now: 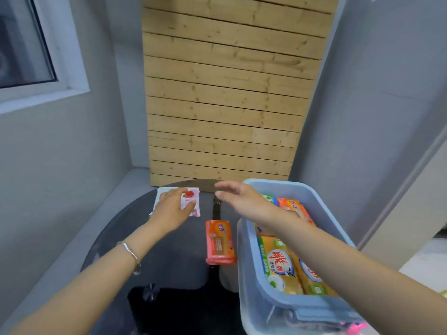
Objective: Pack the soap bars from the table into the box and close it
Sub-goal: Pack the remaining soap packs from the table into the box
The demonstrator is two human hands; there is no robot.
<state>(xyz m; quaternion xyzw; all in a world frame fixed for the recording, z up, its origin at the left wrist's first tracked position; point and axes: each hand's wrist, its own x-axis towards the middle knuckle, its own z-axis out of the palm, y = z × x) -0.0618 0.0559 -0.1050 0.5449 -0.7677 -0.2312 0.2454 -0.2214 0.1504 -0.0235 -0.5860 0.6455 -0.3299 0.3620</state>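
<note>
The person's left hand (173, 209) lies on the pink soap bar (191, 201) near the far-left edge of the dark round counter (157, 250); its fingers curl over the pack and the thumb presses on the wrapper, so it appears to hold that bar, still down on the counter; a white wrapper (158, 199) shows under the same hand, and whether it is a separate pack cannot be told. The right hand (239, 197) hangs above the far edge, between the pink soap bar and the box (249, 262); its fingers (225, 187) are straight, spread wide and hold nothing; the forearm crosses over the box.

The box sits at the right edge of the counter, open, with several soap bars (280, 262) already laid flat inside; no lid can be made out with certainty. One orange soap bar (220, 241) lies on the counter just beside the box's left wall; its long axis runs from the near edge toward the far edge, parallel to that wall.

The coming move likely turns on this: the orange soap bar lies nearer the person than either hand, below and a little left of the right hand; that hand is free and slightly closer, so it would have to draw back toward the near edge and close across the bar's short width; the left hand need only carry its pack rightward over the orange bar to the box.
</note>
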